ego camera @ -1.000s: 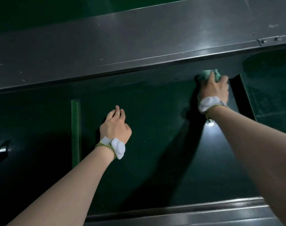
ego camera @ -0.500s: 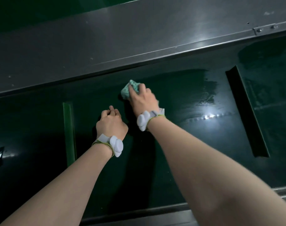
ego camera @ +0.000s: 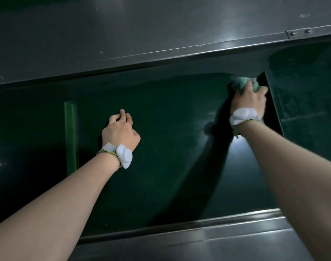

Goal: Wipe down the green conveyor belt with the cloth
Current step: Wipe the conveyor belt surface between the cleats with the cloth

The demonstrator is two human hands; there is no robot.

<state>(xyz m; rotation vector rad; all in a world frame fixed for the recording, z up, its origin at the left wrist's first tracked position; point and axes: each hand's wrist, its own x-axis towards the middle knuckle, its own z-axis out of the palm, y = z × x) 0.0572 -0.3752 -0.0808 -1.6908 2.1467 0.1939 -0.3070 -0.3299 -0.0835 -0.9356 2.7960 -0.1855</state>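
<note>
Fingers, right: we see the right hand (ego camera: 249,99) curled over the bunched cloth (ego camera: 242,84), gripping it and pressing it down on the belt; the fingertips are hidden in the folds.
Fingers, left: the left hand (ego camera: 121,131) has its fingers bent, tips touching the belt, holding nothing that we can see; the palm side is turned away from us.
Cloth: pale green, at the far right of the belt (ego camera: 170,113), just beside the dark upright rib (ego camera: 274,104) and near the far rail (ego camera: 142,34); most of it is covered by the hand.
Belt: dark green and glossy, running between the far rail and the near rail (ego camera: 198,240); a lighter green rib (ego camera: 71,136) crosses it left of the left hand.
Wrists: each carries a white device (ego camera: 124,155) on a yellow-green band; we read no brand on either.
Writing: we find no label or lettering anywhere.
Hard to make out: the belt's left end is lost in shadow, and a small bolted bracket (ego camera: 298,32) on the far rail is too dim for detail.
</note>
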